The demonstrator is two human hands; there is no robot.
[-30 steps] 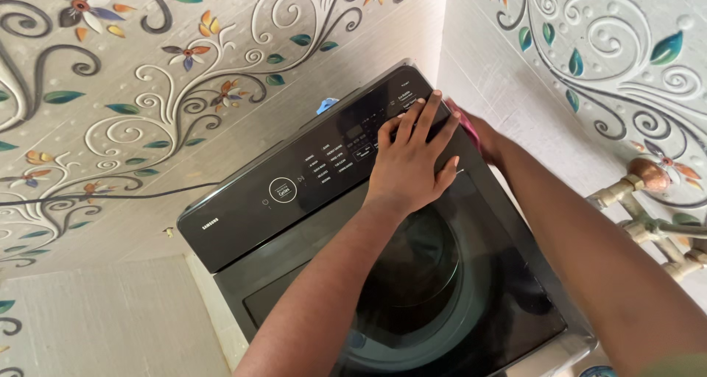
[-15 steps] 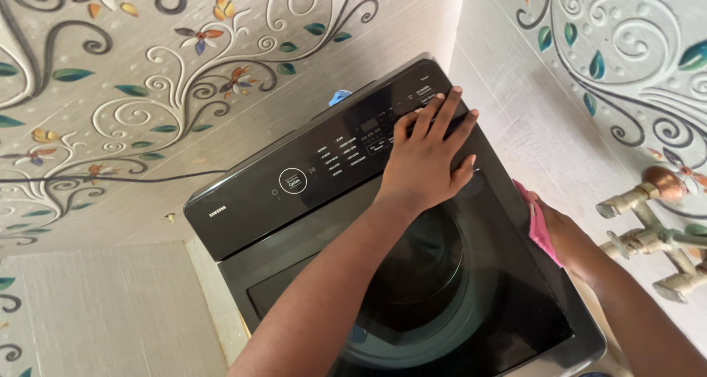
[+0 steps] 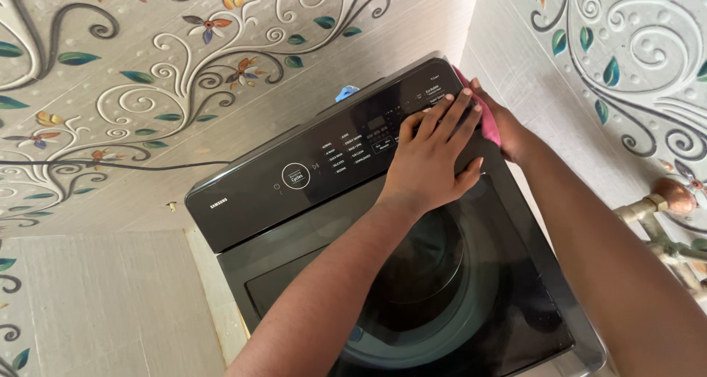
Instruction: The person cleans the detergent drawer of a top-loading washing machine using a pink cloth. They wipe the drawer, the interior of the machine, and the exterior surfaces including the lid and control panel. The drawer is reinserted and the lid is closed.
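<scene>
A dark top-loading washing machine (image 3: pixel 294 274) fills the lower middle of the head view, with a glossy black control panel (image 3: pixel 309 174) along its back and a tinted glass lid (image 3: pixel 442 289). My left hand (image 3: pixel 434 156) lies flat on the right end of the panel, fingers spread. My right hand (image 3: pixel 508 130) presses a pink cloth (image 3: pixel 482 119) against the machine's upper right side edge, next to the panel's corner. Most of the cloth is hidden behind my hands.
Patterned wall tiles with raised swirls and flowers (image 3: pixel 147 90) surround the machine on the left and the right. Metal water taps and pipes (image 3: pixel 666 215) stick out from the right wall. A small blue object (image 3: pixel 346 93) shows behind the panel.
My right hand with the pink cloth has slid from the middle of the right side edge back up to the panel's corner. My left hand stays on the panel.
</scene>
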